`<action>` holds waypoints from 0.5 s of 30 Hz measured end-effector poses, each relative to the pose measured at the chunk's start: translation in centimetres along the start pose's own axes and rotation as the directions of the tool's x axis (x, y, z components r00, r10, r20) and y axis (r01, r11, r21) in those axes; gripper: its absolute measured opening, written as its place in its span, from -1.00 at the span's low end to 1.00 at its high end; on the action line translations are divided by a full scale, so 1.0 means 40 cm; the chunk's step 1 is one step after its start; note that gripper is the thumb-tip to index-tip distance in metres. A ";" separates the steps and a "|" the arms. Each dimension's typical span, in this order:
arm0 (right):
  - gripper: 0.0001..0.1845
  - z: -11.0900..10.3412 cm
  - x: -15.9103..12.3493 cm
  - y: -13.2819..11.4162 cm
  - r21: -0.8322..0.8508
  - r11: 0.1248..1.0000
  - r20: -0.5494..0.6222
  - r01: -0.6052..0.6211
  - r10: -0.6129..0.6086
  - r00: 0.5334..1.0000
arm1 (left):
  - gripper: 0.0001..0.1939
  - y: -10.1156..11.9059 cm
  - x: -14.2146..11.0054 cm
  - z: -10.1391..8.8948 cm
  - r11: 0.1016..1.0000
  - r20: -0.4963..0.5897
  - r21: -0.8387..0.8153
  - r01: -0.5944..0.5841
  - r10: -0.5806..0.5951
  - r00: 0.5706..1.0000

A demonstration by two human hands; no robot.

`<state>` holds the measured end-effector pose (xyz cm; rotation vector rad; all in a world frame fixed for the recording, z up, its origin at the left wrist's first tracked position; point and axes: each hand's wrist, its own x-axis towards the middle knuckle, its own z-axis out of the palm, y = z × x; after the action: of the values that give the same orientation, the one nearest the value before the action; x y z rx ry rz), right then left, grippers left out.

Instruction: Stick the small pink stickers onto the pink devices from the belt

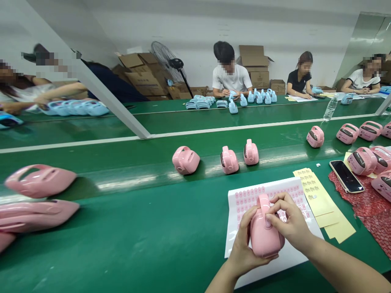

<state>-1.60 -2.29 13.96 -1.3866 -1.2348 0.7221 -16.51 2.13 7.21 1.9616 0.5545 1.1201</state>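
A glossy pink plastic device with a carrying handle [265, 240] is held up over a white sticker sheet [249, 203]. My left hand [244, 248] is closed around its left side and underside. Bent fingers of my right hand [290, 221] are closed on its handle, the thumb pressing a round spot at the handle's base. Whether a sticker lies under that thumb is hidden. Rows of small pink oval stickers cover the sheet, which lies on the green table [137, 244].
Yellow sticker sheets [324, 203], a phone [346, 176] and red bubble wrap [374, 215] lie to the right. Several pink devices [186, 160] stand along the green belt [146, 162], with a water bottle [330, 108] behind. Across it, co-workers sit with light-blue devices [233, 106].
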 end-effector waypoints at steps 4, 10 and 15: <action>-0.82 0.004 0.003 0.011 0.017 1.000 0.001 0.014 -0.014 1.000 | 0.03 0.001 0.001 0.001 1.000 0.000 0.006 -0.028 0.028 1.000; -0.66 -0.010 0.064 0.054 0.148 0.974 0.166 -0.174 0.149 0.975 | 0.00 0.005 -0.007 0.008 0.997 0.033 -0.058 -0.058 0.060 0.998; -0.58 -0.047 0.104 0.122 0.191 0.923 0.600 -0.334 0.159 0.784 | 0.05 -0.007 -0.022 0.017 0.915 0.030 -0.393 0.090 -0.085 0.996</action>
<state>2.63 1.68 10.62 -1.1248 -1.3377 1.5387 -16.36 1.39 6.32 1.5780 0.3699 1.0680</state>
